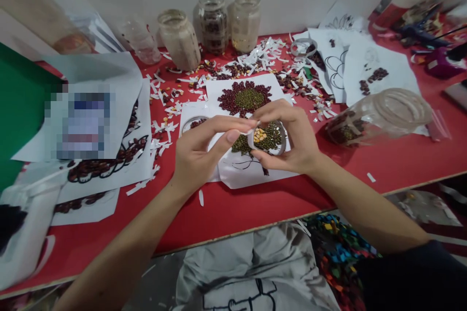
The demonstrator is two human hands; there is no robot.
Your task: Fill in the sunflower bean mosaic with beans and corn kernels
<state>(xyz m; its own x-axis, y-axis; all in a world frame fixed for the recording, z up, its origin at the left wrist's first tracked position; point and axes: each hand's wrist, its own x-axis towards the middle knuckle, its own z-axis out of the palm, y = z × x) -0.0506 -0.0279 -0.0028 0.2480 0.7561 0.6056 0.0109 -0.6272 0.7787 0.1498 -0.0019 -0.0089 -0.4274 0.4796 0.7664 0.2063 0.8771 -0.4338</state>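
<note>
My right hand is wrapped around a roll of clear tape, through whose ring green and yellow beans show. My left hand pinches the tape's loose white end between thumb and forefinger. Both hands hover over a white sheet bearing a flower picture made of red beans around a green bean centre, with a drawn stem below.
Glass jars of beans stand at the back by the wall. A clear jar lies on its side at the right. Paper scraps and loose beans litter the red table. More bean pictures lie at the left; drawn sheets at the back right.
</note>
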